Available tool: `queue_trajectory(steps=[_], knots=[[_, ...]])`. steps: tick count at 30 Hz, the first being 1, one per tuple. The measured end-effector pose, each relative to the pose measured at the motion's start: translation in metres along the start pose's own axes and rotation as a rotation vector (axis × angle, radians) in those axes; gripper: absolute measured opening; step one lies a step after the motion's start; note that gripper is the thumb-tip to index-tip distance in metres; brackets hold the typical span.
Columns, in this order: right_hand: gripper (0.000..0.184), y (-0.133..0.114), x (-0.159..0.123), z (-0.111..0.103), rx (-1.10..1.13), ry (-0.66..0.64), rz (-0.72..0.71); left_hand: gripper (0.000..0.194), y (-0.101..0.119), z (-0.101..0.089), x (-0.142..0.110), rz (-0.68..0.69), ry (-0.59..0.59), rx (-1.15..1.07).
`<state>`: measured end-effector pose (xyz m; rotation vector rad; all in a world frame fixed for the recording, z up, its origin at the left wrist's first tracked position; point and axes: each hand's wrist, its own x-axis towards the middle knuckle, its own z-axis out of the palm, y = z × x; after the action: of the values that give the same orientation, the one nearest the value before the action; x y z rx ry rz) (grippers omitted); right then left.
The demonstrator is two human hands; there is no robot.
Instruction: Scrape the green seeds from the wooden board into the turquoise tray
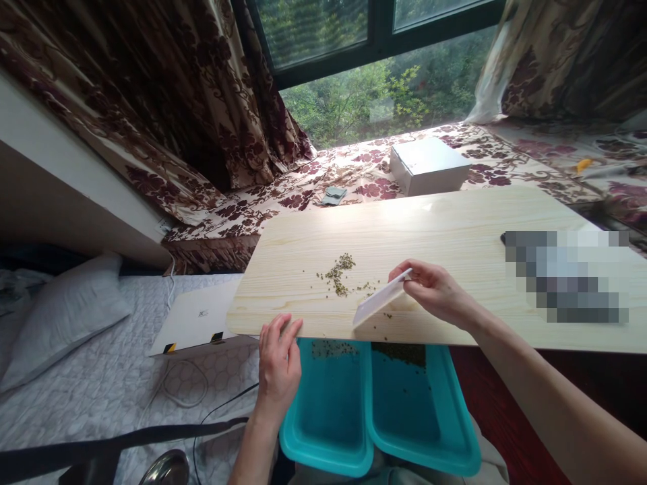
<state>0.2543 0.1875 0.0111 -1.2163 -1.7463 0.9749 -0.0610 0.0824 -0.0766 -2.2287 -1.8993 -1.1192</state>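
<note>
A small heap of green beans (339, 273) lies scattered on the pale wooden board (455, 229). My right hand (435, 291) is closed on a white flat card (380, 305), held slanted with its lower edge on the board just right of the beans. My left hand (280, 360) rests with fingers stretched out on the board's near edge. Under that edge stand two teal bins, the left bin (328, 411) and the right bin (424, 414), each with some beans at its far end.
A white box (429, 165) and a small grey pouch (333, 195) lie on the floral cloth by the window. A blurred-out patch covers the board's right end. A white laptop-like slab (195, 323), cables and a pillow (60, 310) lie on the bed at left.
</note>
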Motion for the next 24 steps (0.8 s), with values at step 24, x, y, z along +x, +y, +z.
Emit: queue_trajectory(steps=[24], knots=[[0.015, -0.011, -0.049, -0.033, -0.032, 0.151, 0.036, 0.039, 0.001, 0.001, 0.0, -0.009, 0.013, 0.0]])
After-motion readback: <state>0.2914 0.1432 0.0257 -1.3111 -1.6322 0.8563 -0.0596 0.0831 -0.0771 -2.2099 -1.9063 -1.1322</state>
